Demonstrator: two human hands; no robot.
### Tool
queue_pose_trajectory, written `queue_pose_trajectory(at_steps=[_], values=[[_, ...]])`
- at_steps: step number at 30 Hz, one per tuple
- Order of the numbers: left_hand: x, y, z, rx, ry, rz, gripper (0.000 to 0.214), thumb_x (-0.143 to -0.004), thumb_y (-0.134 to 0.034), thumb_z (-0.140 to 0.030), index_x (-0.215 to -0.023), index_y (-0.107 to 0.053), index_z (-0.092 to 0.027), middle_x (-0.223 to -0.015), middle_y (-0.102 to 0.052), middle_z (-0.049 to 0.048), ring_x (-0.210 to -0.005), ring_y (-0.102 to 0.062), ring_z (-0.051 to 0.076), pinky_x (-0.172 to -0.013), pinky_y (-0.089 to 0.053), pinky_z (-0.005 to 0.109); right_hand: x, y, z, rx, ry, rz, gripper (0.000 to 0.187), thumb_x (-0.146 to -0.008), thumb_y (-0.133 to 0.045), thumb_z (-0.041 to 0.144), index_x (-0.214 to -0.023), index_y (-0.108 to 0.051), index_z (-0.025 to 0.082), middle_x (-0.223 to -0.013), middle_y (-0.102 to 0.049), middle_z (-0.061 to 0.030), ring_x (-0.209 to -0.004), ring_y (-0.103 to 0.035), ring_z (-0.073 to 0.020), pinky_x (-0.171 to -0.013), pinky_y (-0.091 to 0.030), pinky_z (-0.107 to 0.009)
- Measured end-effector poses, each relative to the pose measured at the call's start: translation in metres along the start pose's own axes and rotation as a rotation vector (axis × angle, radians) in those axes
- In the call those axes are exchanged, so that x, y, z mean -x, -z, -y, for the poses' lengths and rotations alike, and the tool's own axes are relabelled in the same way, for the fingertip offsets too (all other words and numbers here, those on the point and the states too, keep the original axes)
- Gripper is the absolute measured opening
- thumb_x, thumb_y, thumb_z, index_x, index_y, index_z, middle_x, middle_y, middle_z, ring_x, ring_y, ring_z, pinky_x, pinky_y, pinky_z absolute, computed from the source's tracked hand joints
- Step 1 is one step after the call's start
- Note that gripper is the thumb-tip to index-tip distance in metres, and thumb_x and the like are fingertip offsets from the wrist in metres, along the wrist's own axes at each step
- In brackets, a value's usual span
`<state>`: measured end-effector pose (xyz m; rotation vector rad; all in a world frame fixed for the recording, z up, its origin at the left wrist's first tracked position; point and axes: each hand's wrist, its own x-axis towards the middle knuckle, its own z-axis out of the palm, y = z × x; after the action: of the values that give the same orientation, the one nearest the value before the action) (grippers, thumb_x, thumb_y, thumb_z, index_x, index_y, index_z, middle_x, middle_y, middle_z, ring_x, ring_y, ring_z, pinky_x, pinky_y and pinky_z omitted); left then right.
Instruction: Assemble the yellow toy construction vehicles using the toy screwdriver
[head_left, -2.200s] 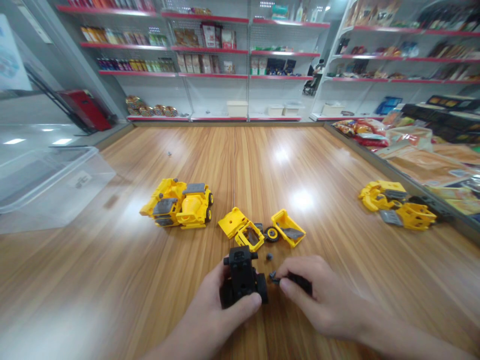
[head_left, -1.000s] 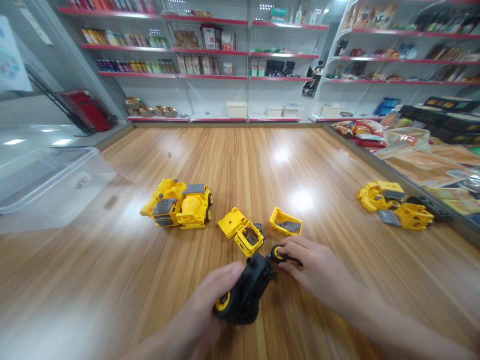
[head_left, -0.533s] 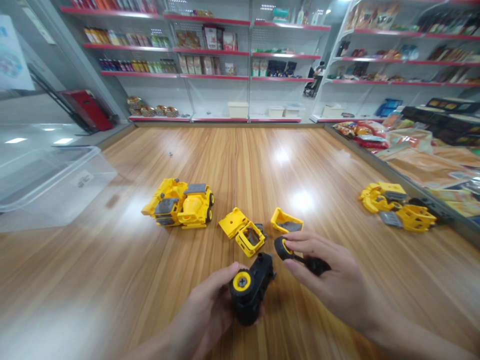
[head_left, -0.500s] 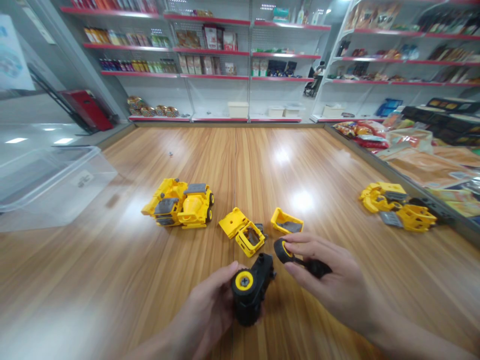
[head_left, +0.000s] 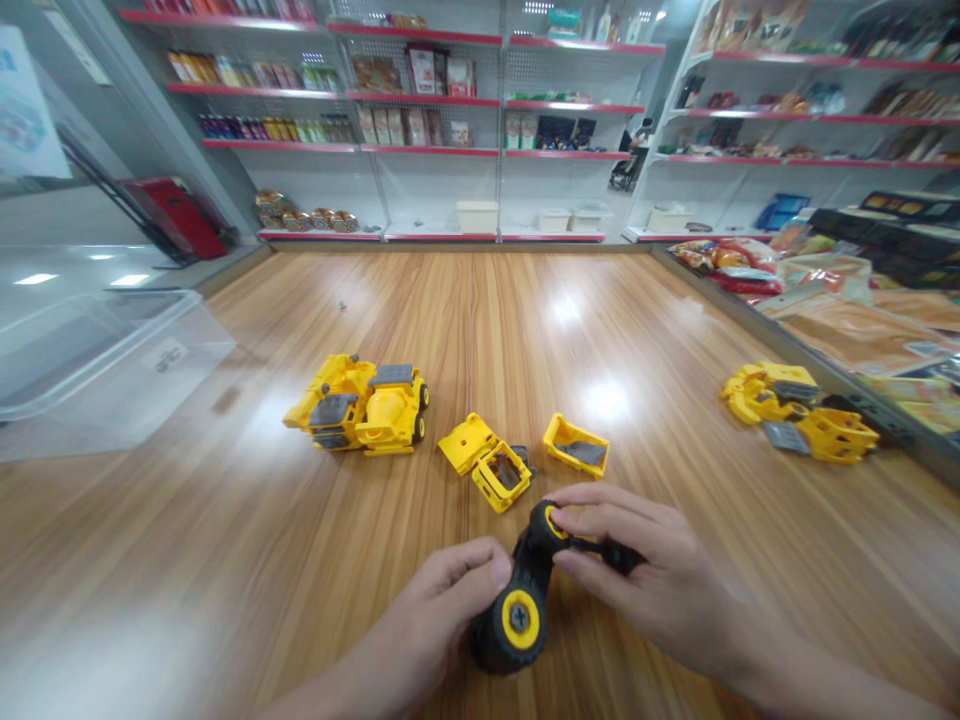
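Observation:
My left hand [head_left: 450, 600] is closed around a black toy vehicle chassis [head_left: 531, 570], its thumb on top. A black wheel with a yellow hub and a cross-shaped centre [head_left: 520, 620] sits at the chassis's near end. My right hand [head_left: 652, 550] pinches another black toy wheel with a yellow hub [head_left: 546, 525] against the far end; whether it is seated there I cannot tell. Under those fingers runs a thin black rod with a thicker dark end [head_left: 621, 556], partly hidden. Beyond the hands lie a yellow cab frame [head_left: 501, 478] and a yellow dump bed [head_left: 576, 446].
Yellow toy trucks [head_left: 367, 405] stand on the left of the wooden table [head_left: 360, 580]. More yellow toy vehicles [head_left: 799, 412] lie near the right edge. A clear plastic bin [head_left: 112, 380] stands at the left. Packaged goods [head_left: 847, 310] line the right side, with stocked shelves behind.
My right hand has brought its wheel leftward and down to the chassis's far end. My left hand has turned the chassis, and its thumb has shifted along it.

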<state>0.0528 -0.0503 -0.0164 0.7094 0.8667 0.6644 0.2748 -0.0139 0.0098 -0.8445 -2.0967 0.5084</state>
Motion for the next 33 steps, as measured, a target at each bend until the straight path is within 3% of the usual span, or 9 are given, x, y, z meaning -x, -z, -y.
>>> queue_pose_trajectory(at_steps=[5, 11, 17, 26, 29, 33], values=[[-0.002, 0.003, 0.003, -0.035, -0.014, 0.055, 0.037, -0.088, -0.057, -0.051, -0.083, -0.052, -0.015, -0.078, -0.048, 0.0027, -0.073, -0.05, 0.015, -0.063, -0.048, 0.03, 0.002, -0.001, -0.002, -0.021, 0.028, 0.071, 0.022, -0.082, -0.07, 0.011, -0.104, -0.069, 0.014, -0.109, -0.069, -0.0101, -0.1, -0.068, -0.0154, -0.088, -0.057, -0.023], [-0.003, 0.012, 0.012, -0.157, -0.106, 0.044, 0.033, -0.092, -0.054, -0.047, -0.084, -0.053, -0.015, -0.079, -0.05, 0.002, -0.074, -0.05, 0.013, -0.064, -0.04, 0.025, 0.003, -0.001, -0.003, -0.001, 0.002, 0.073, 0.021, -0.083, -0.069, 0.01, -0.103, -0.069, 0.014, -0.108, -0.069, -0.009, -0.099, -0.068, -0.0147, -0.088, -0.056, -0.023], [-0.002, 0.008, 0.004, -0.351, -0.194, 0.026, 0.036, -0.09, -0.056, -0.049, -0.081, -0.056, -0.014, -0.071, -0.051, 0.0005, -0.066, -0.045, 0.01, -0.061, -0.034, 0.023, 0.004, -0.001, -0.004, 0.016, -0.002, 0.067, 0.021, -0.083, -0.068, 0.012, -0.104, -0.069, 0.016, -0.11, -0.07, -0.0078, -0.1, -0.068, -0.0143, -0.089, -0.056, -0.022], [0.008, 0.001, -0.004, -0.65, -0.445, 0.012, 0.023, -0.092, -0.053, -0.034, -0.109, -0.062, -0.021, -0.102, -0.047, 0.0079, -0.092, -0.054, 0.018, -0.075, -0.047, 0.029, 0.005, -0.006, -0.008, 0.001, -0.319, 0.027, 0.012, -0.083, -0.071, 0.025, -0.094, -0.074, 0.022, -0.106, -0.074, -0.0027, -0.098, -0.071, -0.0159, -0.091, -0.056, -0.025], [0.01, -0.001, -0.002, -0.613, -0.456, 0.005, 0.018, -0.093, -0.053, -0.031, -0.108, -0.059, -0.022, -0.104, -0.047, 0.0075, -0.095, -0.054, 0.018, -0.079, -0.049, 0.03, 0.006, -0.008, -0.011, -0.024, -0.299, 0.0, 0.011, -0.082, -0.072, 0.024, -0.093, -0.073, 0.021, -0.107, -0.074, -0.0035, -0.099, -0.071, -0.0162, -0.091, -0.056, -0.026], [0.006, -0.002, 0.002, -0.239, -0.406, -0.041, 0.015, -0.095, -0.052, -0.031, -0.106, -0.042, -0.027, -0.102, -0.05, 0.0022, -0.09, -0.057, 0.013, -0.081, -0.05, 0.03, 0.007, -0.007, -0.008, -0.034, -0.162, -0.014, 0.012, -0.081, -0.073, 0.017, -0.092, -0.071, 0.019, -0.106, -0.073, -0.0056, -0.098, -0.07, -0.0159, -0.089, -0.057, -0.025]])
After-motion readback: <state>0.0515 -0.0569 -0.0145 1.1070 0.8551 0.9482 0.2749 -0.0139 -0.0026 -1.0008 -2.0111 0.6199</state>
